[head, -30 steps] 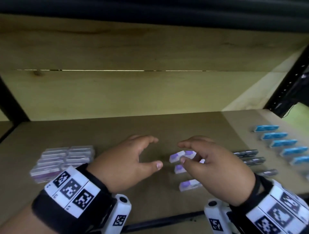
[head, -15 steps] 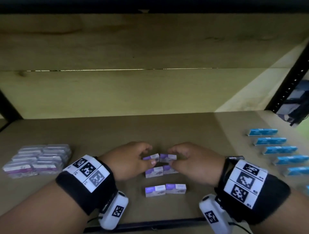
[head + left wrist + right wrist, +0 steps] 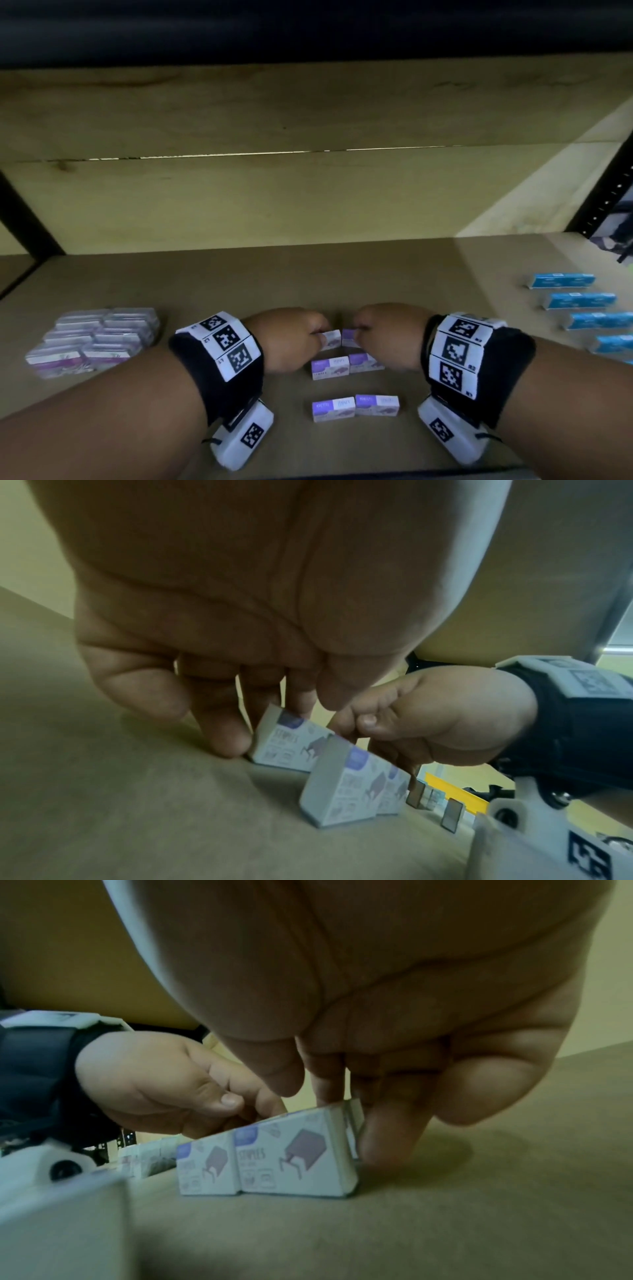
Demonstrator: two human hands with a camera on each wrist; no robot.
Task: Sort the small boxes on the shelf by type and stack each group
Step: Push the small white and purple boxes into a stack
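Small white-and-purple staples boxes lie in three side-by-side pairs on the shelf board (image 3: 239, 281). My left hand (image 3: 320, 334) pinches the far left box (image 3: 331, 340), fingers at its outer end and thumb on top (image 3: 291, 737). My right hand (image 3: 358, 334) pinches the far right box (image 3: 348, 337), which in the right wrist view is mostly hidden behind the middle pair (image 3: 298, 1153). The two far boxes touch end to end. The middle pair (image 3: 346, 366) and the near pair (image 3: 354, 407) lie untouched towards me.
A block of stacked flat purple-and-white boxes (image 3: 96, 339) sits at the left. A row of blue boxes (image 3: 579, 299) runs down the right side. Small dark boxes (image 3: 416, 795) stand beyond my right wrist. Black shelf posts (image 3: 603, 202) flank the wooden back wall.
A second ago my hands hovered over loose, scattered purple boxes. They now pinch the far pair, and the boxes lie in neat pairs. Little has moved in the last half second.
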